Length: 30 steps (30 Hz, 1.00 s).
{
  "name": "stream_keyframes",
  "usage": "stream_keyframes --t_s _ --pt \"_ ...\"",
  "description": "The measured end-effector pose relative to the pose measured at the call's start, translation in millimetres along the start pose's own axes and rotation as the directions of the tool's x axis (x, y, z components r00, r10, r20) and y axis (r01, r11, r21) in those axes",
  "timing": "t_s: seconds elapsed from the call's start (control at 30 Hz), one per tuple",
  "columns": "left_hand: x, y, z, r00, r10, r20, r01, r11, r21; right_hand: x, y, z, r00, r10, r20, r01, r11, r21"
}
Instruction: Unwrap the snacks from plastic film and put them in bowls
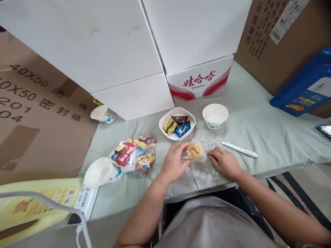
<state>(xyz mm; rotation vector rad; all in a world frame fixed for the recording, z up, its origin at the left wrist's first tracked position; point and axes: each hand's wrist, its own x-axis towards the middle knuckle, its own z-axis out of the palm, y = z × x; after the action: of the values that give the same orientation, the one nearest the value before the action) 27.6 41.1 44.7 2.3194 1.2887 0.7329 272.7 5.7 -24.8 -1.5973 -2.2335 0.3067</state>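
Note:
Held by my left hand (173, 162) is a small clear snack pack (193, 151) with yellowish pieces inside and a white barcode label. Crumpled clear plastic film (205, 170) lies beneath and around the pack. The fingers of my right hand (224, 162) are curled together at the film's right side, pinching or pressing it. Behind the snack pack sits a white square bowl (165, 119) with several wrapped snacks in it. A white utility knife (239, 149) rests to the right of the film.
A patterned paper bowl (215, 119) stands at the back right. Tipped paper bowls (102, 172) and several snack packets (129, 155) lie to the left. White boxes (134, 98) and brown cartons (43, 113) line the back. A yellow jug (38, 199) and a blue jug (302, 89) flank the cloth-covered table.

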Motion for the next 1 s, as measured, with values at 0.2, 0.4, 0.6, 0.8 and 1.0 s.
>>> stream_keyframes --t_s 0.2,0.4,0.6,0.8,1.0 --pt "33 -42 -23.8 0.953 -0.051 -0.299 0.115 0.973 0.2 -1 0 0 1.0 -0.007 -0.007 0.007 1.0 0.009" --pt "2 -21 -2.5 0.986 0.121 -0.113 -0.109 0.988 0.109 -1 1 3 1.0 -0.002 -0.002 0.002 1.0 0.024" --pt "-44 -12 5.5 0.953 0.074 0.294 -0.118 0.984 0.135 -4 4 -4 1.0 -0.021 0.014 0.02 0.996 0.083" --pt "-76 -33 -19.0 0.952 -0.024 0.305 -0.027 0.986 0.162 -27 5 -28 0.985 -0.169 0.045 0.157 0.968 0.196" --pt "-90 -32 -32.1 0.924 -0.079 0.375 0.123 0.988 -0.094 -43 -2 -48 0.948 -0.271 0.164 0.227 0.942 0.248"
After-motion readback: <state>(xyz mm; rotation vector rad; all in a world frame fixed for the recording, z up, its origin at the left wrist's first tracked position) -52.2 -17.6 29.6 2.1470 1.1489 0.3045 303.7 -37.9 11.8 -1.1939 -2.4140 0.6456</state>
